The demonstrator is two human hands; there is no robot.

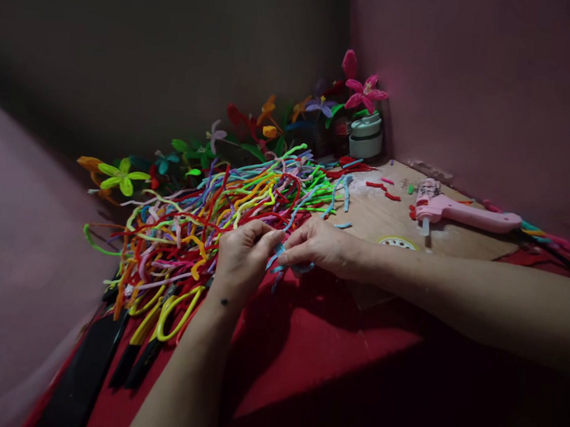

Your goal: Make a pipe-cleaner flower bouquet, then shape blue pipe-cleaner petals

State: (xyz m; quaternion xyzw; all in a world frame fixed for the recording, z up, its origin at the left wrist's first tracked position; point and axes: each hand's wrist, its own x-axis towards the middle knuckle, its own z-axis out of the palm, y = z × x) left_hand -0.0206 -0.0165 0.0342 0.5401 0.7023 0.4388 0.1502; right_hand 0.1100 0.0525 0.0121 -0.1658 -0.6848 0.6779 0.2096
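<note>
Both hands meet near the middle of the view over the red table cover. My left hand (245, 256) is closed, thumb and fingers pinching light blue pipe cleaner pieces (275, 257). From the right, my right hand (324, 246) pinches the same light blue pieces, its fingertips almost touching the left ones. Parts of the blue pieces show below and between the fingers; the rest is hidden by the hands. Just behind the hands spreads a big heap of multicoloured pipe cleaners (247, 194).
A pink glue gun (477, 214) lies on a wooden board (378, 214) at right, with cut pieces around. Yellow-handled scissors (173, 313) and black-handled pliers (138, 353) lie at left beside a black flat object (88, 369). Pipe cleaner flowers (123, 176) and a lidded container (366, 137) stand behind.
</note>
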